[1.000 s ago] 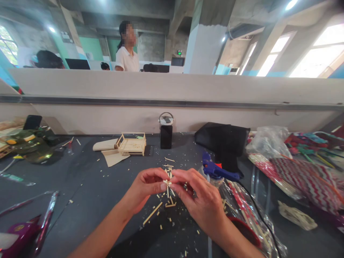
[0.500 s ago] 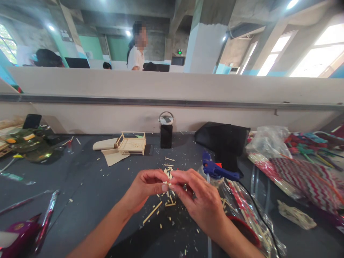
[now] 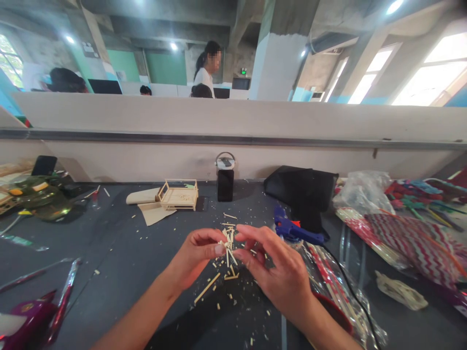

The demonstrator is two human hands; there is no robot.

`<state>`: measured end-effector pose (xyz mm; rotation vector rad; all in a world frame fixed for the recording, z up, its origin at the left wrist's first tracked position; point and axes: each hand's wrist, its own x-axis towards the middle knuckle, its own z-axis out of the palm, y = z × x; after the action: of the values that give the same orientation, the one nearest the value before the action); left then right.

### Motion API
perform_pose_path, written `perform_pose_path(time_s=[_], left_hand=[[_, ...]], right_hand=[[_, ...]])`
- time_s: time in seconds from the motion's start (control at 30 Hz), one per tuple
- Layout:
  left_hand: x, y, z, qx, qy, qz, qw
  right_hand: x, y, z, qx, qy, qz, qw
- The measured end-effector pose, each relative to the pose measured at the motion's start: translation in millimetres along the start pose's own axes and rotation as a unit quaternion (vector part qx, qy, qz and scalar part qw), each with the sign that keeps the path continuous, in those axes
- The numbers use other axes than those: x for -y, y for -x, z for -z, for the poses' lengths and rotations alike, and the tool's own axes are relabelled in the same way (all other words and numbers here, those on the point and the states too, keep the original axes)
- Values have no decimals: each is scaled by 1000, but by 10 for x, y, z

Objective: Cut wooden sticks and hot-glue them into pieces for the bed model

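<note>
My left hand (image 3: 199,253) pinches a small piece of pale wood (image 3: 223,244) between thumb and fingertips, over the middle of the dark table. Just right of it, my right hand (image 3: 270,255) has its thumb and fingers apart, with nothing visibly held between them. Beneath and between the hands lies a heap of short pale sticks (image 3: 229,237). One longer stick (image 3: 207,288) rests nearer to me, among scattered offcuts. Farther back on the left stands a small wooden frame model (image 3: 178,195), partly on brown paper.
A blue glue gun (image 3: 297,230) with a black cord lies right of my right hand. Behind are a phone (image 3: 225,185) and a black cloth (image 3: 301,187). Plastic packets (image 3: 332,272) lie at right, a purple tool (image 3: 27,316) at near left. A person (image 3: 207,68) stands beyond the partition.
My right hand has moved slightly right, away from my left fingertips, and its fingers have parted. The person beyond the partition has shifted right.
</note>
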<state>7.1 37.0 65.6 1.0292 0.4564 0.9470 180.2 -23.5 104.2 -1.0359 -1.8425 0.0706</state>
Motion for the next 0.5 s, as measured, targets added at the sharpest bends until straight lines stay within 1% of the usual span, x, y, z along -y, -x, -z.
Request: perform_pose_path(time_s=[0.1,0.2,0.3,0.37,0.5], left_hand=[[23,-15,-18,-16,78,4,997],[60,-24,-40,-24,133,8,991],[97,-18,-70,-35,162,16,986],[118,-7,-96,-52,174,26,983],[161,15,-144,-71,192,47,978]], right_hand=[[7,21,28,-16,-8,-27,999],[23,50,4,-14,-10,-38,999],[47,63,-58,-16,-8,-31,999],[62,65,-100,-17,-12,-29,999],[75,77,-150,-20,-12,-38,999]])
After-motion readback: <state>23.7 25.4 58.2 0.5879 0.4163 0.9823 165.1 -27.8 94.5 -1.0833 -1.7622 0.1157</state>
